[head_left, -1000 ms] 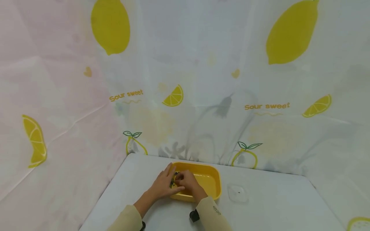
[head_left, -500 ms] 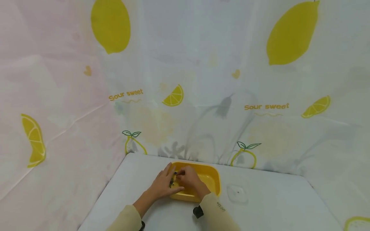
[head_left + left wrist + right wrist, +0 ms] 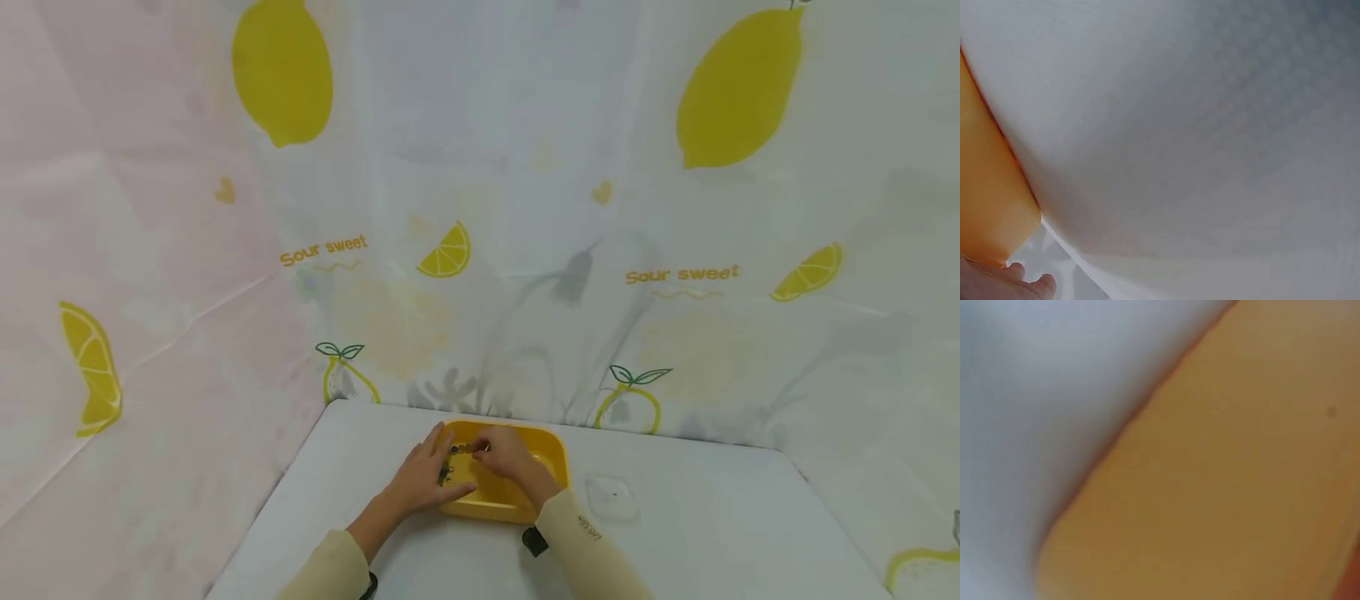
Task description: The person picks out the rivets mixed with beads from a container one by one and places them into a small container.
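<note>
The right hand (image 3: 506,454) is found displaced rightward over the yellow tray (image 3: 483,510), farther from the left hand (image 3: 417,482). A row of small round pieces (image 3: 462,449) is exposed between them, where one is clearly seen earlier. The right sleeve (image 3: 588,546) is likewise shifted rightward.

Yellow tray (image 3: 487,511), 1; tabletop (image 3: 712,525), 1; left grip (image 3: 422,482), 1; right grip (image 3: 506,454), 1; sleeves (image 3: 326,571), 2; small pieces (image 3: 454,449), several, too tiny to count; printed solid lemons (image 3: 282,73), 2; slices (image 3: 446,254), 3.
</note>
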The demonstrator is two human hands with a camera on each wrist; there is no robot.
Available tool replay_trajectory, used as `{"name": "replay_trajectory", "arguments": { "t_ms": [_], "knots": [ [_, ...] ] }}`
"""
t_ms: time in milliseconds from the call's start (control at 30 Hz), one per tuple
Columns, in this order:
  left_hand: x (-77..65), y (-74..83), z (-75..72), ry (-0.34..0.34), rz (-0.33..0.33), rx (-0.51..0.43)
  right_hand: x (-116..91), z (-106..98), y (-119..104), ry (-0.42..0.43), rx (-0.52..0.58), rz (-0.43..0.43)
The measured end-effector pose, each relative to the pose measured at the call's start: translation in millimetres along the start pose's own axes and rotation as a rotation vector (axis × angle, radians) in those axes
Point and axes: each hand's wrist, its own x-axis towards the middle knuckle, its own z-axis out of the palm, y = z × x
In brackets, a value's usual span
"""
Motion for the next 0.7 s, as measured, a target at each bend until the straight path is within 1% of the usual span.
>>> {"name": "replay_trajectory", "arguments": {
  "t_ms": [133,233,400,567,633,700],
  "knots": [
    [-0.6,-1.9,1.1,0.013,-0.001,-0.003,-1,-9,3,-0.002,-0.031,-0.021],
    [-0.2,-3.0,2.2,0.021,0.006,0.001,-4,-14,4,0.0,-0.032,-0.011],
    [1.4,-4.1,3.4,-0.004,-0.002,-0.009,-8,-19,3,-0.008,-0.038,-0.002],
    [1.3,-5.5,3.1,-0.003,-0.004,-0.022,-8,-24,-4,-0.038,-0.03,0.005],
    [1.0,-5.6,3.5,-0.008,-0.007,-0.02,-9,-25,-5,-0.043,-0.032,-0.007],
    [1.1,-4.3,3.0,-0.017,-0.007,-0.026,-10,-27,-5,-0.028,-0.039,-0.022]
  ]
}}
